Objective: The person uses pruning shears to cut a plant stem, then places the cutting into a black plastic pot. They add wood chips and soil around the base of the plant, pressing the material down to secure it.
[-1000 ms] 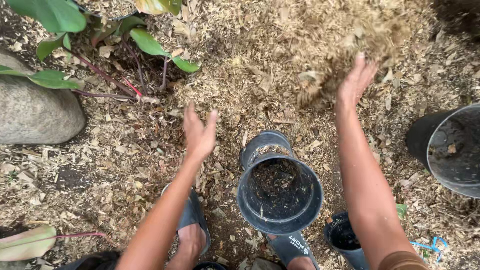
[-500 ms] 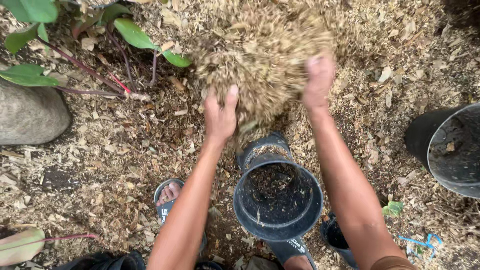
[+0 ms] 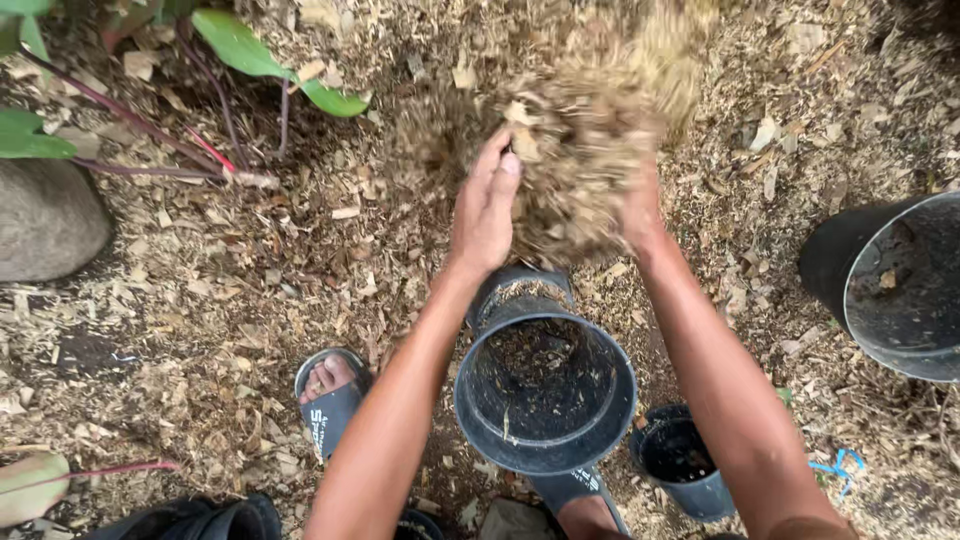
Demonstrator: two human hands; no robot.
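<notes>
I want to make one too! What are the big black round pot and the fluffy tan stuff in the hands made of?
The big black round pot looks like thin matte plastic, judging by its even rim. The fluffy tan stuff seems dry wood shavings and chips: pale, flaky, loose.

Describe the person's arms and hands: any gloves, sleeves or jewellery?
Both arms are bare to the frame's edge: no sleeves, no gloves, no watch or bracelet visible. The left hand shows no rings; the right hand is mostly hidden, so I cannot tell there.

Chip-strewn ground [image 3: 200, 330] under 3 pots [image 3: 545, 395], perhaps
</notes>
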